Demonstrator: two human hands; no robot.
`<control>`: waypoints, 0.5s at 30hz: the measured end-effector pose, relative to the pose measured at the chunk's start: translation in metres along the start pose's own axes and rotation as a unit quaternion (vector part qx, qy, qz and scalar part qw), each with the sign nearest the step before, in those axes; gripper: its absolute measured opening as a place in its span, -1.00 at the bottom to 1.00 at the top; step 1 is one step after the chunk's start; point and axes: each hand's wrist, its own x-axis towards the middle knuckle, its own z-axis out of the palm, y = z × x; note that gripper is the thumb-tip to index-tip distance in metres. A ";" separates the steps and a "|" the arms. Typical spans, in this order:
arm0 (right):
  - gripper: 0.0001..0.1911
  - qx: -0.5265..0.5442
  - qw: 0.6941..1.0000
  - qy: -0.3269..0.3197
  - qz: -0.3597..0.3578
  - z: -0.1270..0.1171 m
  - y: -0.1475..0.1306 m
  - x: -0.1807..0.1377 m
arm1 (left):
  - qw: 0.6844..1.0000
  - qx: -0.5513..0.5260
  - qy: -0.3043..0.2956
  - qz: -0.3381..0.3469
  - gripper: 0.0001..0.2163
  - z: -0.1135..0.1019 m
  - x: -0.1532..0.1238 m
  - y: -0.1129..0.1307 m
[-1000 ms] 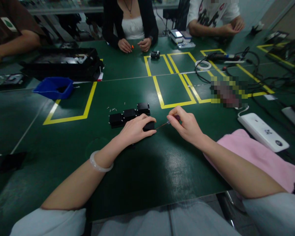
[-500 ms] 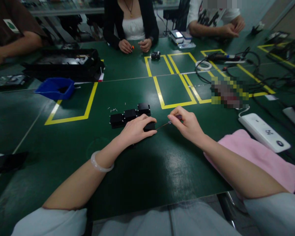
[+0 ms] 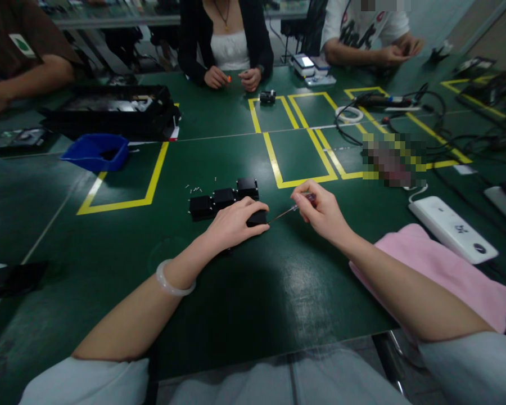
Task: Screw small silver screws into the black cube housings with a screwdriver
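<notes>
My left hand (image 3: 231, 224) lies over a small black block (image 3: 258, 217) on the green table (image 3: 236, 292), fingers curled round it and holding it down. My right hand (image 3: 320, 211) pinches a thin screwdriver (image 3: 289, 210) whose tip points left at the side of that block. Three more black blocks (image 3: 223, 198) stand in a row just behind my left hand. Several tiny screws (image 3: 194, 188) lie scattered beyond them.
A blue bin (image 3: 95, 151) and a black tray (image 3: 109, 109) stand at the back left. Yellow tape rectangles (image 3: 297, 152) mark the table. A white power strip (image 3: 451, 228), a pink cloth (image 3: 438, 270) and cables (image 3: 425, 112) lie to the right. Other people sit across the table.
My right hand has lifted slightly, tilting the screwdriver a little more steeply toward the block. My left hand stays on the block.
</notes>
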 end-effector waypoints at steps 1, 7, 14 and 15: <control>-0.86 0.002 1.000 0.004 0.004 0.000 0.002 0.000 | 1.000 0.000 -0.001 -0.001 -0.59 0.000 0.000 0.000; -0.83 0.004 1.000 0.013 0.024 0.001 0.009 0.001 | 1.000 0.009 -0.003 -0.008 -0.58 0.000 0.000 0.000; -0.85 0.042 0.998 0.017 0.047 0.001 0.017 0.004 | 1.000 0.017 -0.004 -0.012 -0.59 -0.001 0.000 0.002; -0.86 0.048 0.998 0.016 0.049 0.001 0.017 0.005 | 1.000 0.018 -0.004 -0.013 -0.59 -0.001 0.000 0.002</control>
